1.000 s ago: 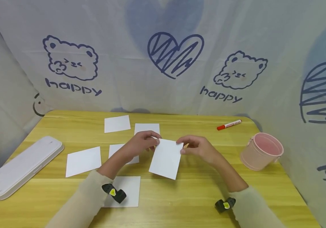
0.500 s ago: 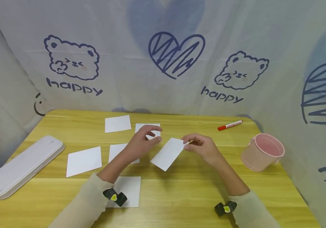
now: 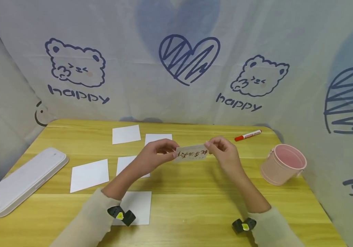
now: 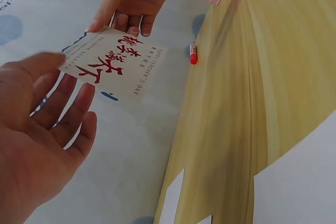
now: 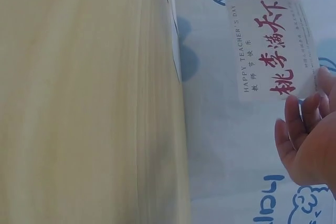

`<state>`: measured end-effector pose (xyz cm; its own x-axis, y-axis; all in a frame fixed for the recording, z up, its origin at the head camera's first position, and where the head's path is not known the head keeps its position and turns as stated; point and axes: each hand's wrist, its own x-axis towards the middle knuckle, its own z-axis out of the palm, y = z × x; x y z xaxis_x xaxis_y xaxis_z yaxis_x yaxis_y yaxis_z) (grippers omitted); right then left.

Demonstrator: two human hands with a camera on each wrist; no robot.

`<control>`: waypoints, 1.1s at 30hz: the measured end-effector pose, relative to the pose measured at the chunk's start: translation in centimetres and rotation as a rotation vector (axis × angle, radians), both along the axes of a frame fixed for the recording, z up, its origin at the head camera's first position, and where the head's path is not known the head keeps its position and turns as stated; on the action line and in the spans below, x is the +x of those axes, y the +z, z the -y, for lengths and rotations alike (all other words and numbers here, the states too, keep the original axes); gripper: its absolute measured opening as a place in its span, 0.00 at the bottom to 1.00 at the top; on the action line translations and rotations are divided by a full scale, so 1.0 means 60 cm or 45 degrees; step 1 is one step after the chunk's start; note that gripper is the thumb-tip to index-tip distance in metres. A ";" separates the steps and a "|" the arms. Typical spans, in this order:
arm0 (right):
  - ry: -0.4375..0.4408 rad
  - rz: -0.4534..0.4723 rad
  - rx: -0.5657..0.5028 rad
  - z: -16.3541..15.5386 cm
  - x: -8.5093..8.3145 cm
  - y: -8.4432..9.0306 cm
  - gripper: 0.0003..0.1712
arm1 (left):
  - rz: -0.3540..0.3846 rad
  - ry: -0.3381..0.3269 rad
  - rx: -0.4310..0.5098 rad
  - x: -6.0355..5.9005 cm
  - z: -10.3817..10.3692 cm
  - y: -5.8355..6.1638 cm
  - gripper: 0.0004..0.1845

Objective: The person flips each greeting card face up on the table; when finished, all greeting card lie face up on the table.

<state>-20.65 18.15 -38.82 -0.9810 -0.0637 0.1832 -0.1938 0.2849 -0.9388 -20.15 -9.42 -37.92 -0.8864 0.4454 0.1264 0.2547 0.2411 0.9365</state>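
Evidently the step in hand was turning over & reading a greeting card: both hands held it up above the middle of the wooden table, tipped so its printed face showed. Left hand pinched the card's left end, thumb on top w/ fingers curled behind; right hand pinched the right end the same way. In the wrist views the face read clearly: big red Chinese characters plus a small line "HAPPY TEACHER'S DAY". From the head view the card looked like a thin strip, so it was held near edge-on to that camera, clear of the tabletop.

Judging by the layout, this card was one of a set. Five other white cards lay flat & blank side up to the left of the hands, one of them partly under the left forearm.

Next move, as a guess: the card would need setting down somewhere. That calls for levelling it first, keeping a light grip on both ends so it doesn't bend, & picking a bare patch of wood not overlapping the others.

Elsewhere: a red-capped marker near the far right edge, a pink bucket at right, a white pencil case at far left, all well apart from the hands.
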 end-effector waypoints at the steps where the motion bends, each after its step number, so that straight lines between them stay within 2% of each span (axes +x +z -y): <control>1: -0.002 0.003 0.008 0.001 0.000 0.000 0.20 | -0.001 0.011 0.004 -0.001 -0.001 -0.001 0.12; 6: 0.017 -0.006 0.110 0.004 0.002 0.000 0.19 | 0.010 0.096 0.044 -0.003 -0.004 -0.002 0.10; 10: 0.072 -0.140 0.281 0.015 0.008 0.000 0.14 | 0.038 0.137 0.055 0.000 -0.006 -0.003 0.10; 16: 0.335 -0.229 0.392 0.047 0.032 0.005 0.22 | 0.025 0.030 -0.003 0.009 -0.019 -0.007 0.11; 18: 0.364 -0.265 0.418 0.052 0.040 0.007 0.21 | 0.012 0.001 -0.008 0.012 -0.024 -0.007 0.11; 21: 0.341 -0.327 0.439 0.053 0.044 0.009 0.18 | -0.022 -0.002 -0.002 0.011 -0.025 -0.007 0.11; 23: 0.301 -0.316 0.421 0.050 0.044 0.012 0.17 | -0.041 0.015 0.014 0.009 -0.024 -0.006 0.12; 26: 0.219 -0.244 0.318 0.043 0.041 0.015 0.16 | -0.048 0.066 0.045 0.005 -0.019 -0.003 0.13; 30: 0.137 -0.149 0.041 0.033 0.033 0.017 0.16 | 0.018 0.143 0.111 0.001 -0.013 -0.001 0.16; 33: 0.134 -0.141 -0.156 0.030 0.028 0.014 0.17 | 0.077 0.167 0.181 -0.001 -0.011 0.000 0.18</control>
<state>-18.96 16.37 -37.96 -0.9436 -0.1354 0.3021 -0.3203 0.1426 -0.9365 -20.23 -8.78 -37.92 -0.9436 0.3068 0.1243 0.1719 0.1330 0.9761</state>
